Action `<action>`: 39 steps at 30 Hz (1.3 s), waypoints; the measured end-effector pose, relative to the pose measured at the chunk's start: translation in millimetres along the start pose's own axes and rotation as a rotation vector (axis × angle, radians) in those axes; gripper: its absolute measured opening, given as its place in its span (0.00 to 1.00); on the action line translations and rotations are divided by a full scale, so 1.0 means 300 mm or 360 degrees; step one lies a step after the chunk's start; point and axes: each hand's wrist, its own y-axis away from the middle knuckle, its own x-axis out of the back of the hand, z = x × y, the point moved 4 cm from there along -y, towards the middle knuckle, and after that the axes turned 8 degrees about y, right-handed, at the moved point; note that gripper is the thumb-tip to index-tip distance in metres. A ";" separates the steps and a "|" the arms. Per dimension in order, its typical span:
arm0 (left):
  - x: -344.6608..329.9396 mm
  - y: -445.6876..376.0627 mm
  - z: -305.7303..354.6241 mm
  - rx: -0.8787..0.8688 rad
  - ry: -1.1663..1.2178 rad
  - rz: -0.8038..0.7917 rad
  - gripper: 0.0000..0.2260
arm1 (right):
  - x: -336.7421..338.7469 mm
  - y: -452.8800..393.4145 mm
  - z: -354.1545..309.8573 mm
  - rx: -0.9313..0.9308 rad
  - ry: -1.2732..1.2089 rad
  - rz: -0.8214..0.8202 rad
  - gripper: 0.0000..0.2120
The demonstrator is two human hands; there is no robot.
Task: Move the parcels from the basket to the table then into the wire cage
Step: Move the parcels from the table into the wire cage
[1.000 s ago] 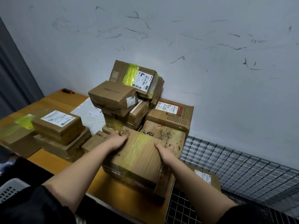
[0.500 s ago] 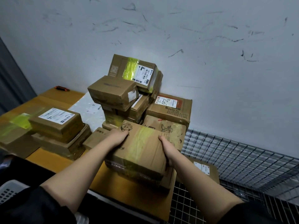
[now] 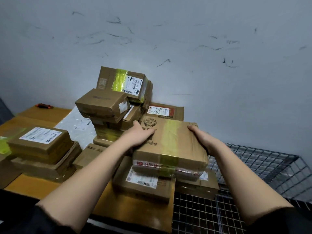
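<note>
Head view shows the table-to-cage step in hand: the left hand [image 3: 141,135] and right hand [image 3: 203,139] clasp opposite sides of a yellow-taped parcel [image 3: 170,146], held between them above the table's [image 3: 128,208] right edge. Next, I judge, it must swing right and go down into the wire cage [image 3: 263,168] (one labelled box [image 3: 200,183] already lies inside).

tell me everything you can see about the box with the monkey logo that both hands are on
The monkey-logo box is flat brown cardboard with a yellow-green tape band across its top and down the near side, and red-printed tape along that side. It is tilted, far edge higher. The left hand holds its left edge and the right hand its right edge. It sits above a labelled parcel at the table edge.
</note>
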 end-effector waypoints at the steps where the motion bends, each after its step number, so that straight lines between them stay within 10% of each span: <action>1: -0.016 -0.008 0.034 -0.0066 0.0066 -0.0036 0.37 | 0.052 -0.045 0.020 0.0010 -0.0008 0.0053 0.60; 11: -0.319 -0.011 0.382 -0.0430 0.0849 -0.0353 0.21 | 0.450 0.015 0.139 0.0159 -0.0285 0.0229 0.30; 25: -1.024 -0.051 0.495 0.0186 0.1207 -0.0286 0.16 | 0.863 -0.133 0.552 -0.0060 -0.0457 0.0170 0.25; 39: -1.301 -0.167 0.153 0.0660 0.1118 -0.0117 0.24 | 0.638 -0.419 0.893 -0.0442 -0.0449 -0.0130 0.40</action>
